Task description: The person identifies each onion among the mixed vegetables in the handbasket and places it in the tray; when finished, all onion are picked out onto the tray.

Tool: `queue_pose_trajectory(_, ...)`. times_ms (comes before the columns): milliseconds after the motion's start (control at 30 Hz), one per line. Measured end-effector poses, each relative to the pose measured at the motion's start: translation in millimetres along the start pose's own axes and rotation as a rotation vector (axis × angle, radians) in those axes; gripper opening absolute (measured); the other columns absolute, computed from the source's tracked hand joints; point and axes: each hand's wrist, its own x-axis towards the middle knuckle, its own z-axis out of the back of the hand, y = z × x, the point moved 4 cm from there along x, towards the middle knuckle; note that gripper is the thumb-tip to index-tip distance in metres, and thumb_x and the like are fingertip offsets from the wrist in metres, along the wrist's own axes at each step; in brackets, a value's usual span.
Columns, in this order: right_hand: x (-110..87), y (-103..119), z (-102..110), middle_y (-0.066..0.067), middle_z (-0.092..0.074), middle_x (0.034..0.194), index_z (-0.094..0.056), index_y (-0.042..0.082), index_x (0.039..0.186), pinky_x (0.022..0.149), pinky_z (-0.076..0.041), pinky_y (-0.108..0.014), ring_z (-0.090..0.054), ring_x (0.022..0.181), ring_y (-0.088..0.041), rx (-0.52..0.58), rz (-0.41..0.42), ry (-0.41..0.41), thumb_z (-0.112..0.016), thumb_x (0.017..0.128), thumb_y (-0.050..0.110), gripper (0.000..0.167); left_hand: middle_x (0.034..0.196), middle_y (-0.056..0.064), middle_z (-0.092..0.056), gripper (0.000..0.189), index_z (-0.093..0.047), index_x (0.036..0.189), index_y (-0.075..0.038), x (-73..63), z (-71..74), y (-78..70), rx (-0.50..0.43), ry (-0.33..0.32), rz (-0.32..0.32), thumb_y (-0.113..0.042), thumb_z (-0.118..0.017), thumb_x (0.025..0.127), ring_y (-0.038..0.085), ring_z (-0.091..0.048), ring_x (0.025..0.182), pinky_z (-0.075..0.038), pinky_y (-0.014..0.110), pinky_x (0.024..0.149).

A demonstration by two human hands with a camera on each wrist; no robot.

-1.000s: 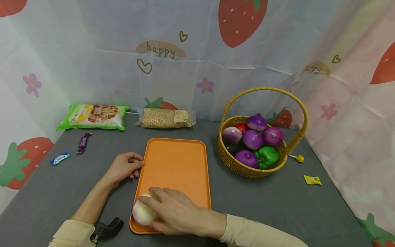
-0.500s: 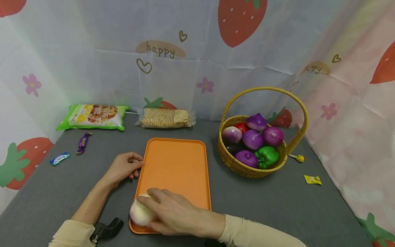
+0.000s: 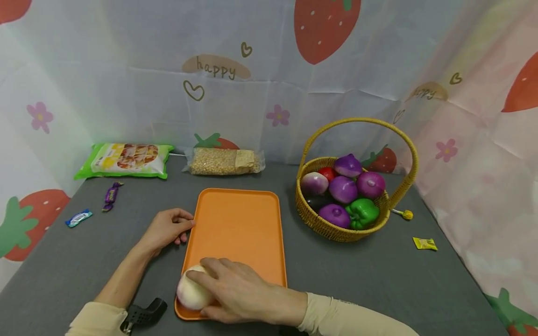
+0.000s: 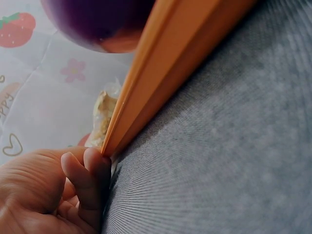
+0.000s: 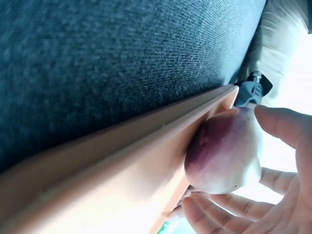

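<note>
In the head view a white and purple turnip sits at the near left corner of the orange tray. My right hand holds it from the right, fingers over the top. Thumb and fingers reach around the turnip in the right wrist view. At the tray's left edge, my left hand pinches the rim, its other fingers curled on the cloth. The left wrist view shows fingertips of the left hand against the tray wall. There, a blurred purple round thing appears above the rim.
A wicker basket with purple onions, turnips and a green pepper stands right of the tray. Behind lie a green bag and a bag of kernels. Wrapped candies and a lollipop lie at the sides.
The turnip has shifted slightly left toward the tray's corner, with the right hand moving along. The left hand has stayed at the tray's edge. The head view has shifted a little.
</note>
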Motion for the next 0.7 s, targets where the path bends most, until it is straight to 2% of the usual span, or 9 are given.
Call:
queue_pose_trajectory(167,-3.1,-4.9,5.7,-0.006,-0.053,0.137,-0.041,0.024,0.145,0.083,-0.056,-0.025,-0.062,0.111,-0.017,-0.024,-0.013,-0.012,-0.061,0.092,0.05,0.062,0.071,0.004,-0.063,0.033,-0.058,0.118,0.006,2.2,-1.3,3.2,0.009,-0.01,0.007,-0.02,-0.061,0.096,0.011,-0.058,0.055,-0.051,0.026,0.05)
queue_pose_trajectory(333,-7.9,-22.6,24.1,-0.008,-0.052,0.142,-0.043,0.023,0.144,0.09,-0.055,-0.034,-0.058,0.123,-0.02,-0.026,-0.062,-0.066,-0.058,0.095,0.049,0.058,0.071,0.004,-0.063,0.033,-0.059,0.117,0.005,1.5,-0.5,5.9,0.004,-0.016,0.011,-0.02,-0.062,0.096,0.012,-0.058,0.055,-0.05,0.027,0.05)
queue_pose_trajectory(433,-16.9,-43.3,42.9,-0.008,-0.055,0.139,-0.05,0.02,0.139,0.093,-0.054,-0.039,-0.057,0.124,-0.022,-0.068,-0.095,-0.18,-0.064,0.093,0.041,0.053,0.071,0.004,-0.063,0.034,-0.059,0.118,0.005,0.8,-0.2,6.1,-0.001,-0.014,0.019,-0.021,-0.062,0.096,0.012,-0.058,0.055,-0.051,0.027,0.05)
queue_pose_trajectory(567,-37.6,-85.8,78.8,-0.008,-0.065,0.124,-0.064,0.013,0.121,0.091,-0.054,-0.039,-0.063,0.112,-0.024,-0.137,-0.176,-0.387,-0.071,0.086,0.026,0.038,0.072,0.005,-0.063,0.033,-0.059,0.118,0.004,1.6,-0.7,6.6,0.001,-0.01,0.026,-0.021,-0.062,0.096,0.012,-0.059,0.056,-0.051,0.027,0.051)
queue_pose_trajectory(633,-49.0,-112.7,99.1,-0.008,-0.068,0.116,-0.068,0.01,0.112,0.089,-0.054,-0.04,-0.064,0.107,-0.025,-0.152,-0.255,-0.461,-0.072,0.085,0.021,0.03,0.073,0.005,-0.063,0.032,-0.059,0.117,0.004,2.7,-0.9,7.0,0.0,-0.011,0.022,-0.02,-0.062,0.096,0.013,-0.059,0.056,-0.052,0.027,0.051)
queue_pose_trajectory(700,-59.4,-141.0,118.7,-0.01,-0.069,0.111,-0.07,0.009,0.107,0.088,-0.054,-0.043,-0.064,0.105,-0.028,-0.151,-0.358,-0.494,-0.07,0.085,0.019,0.024,0.074,0.006,-0.064,0.031,-0.059,0.117,0.004,3.5,-0.9,7.2,-0.005,-0.014,0.018,-0.018,-0.061,0.096,0.013,-0.06,0.057,-0.052,0.026,0.051)
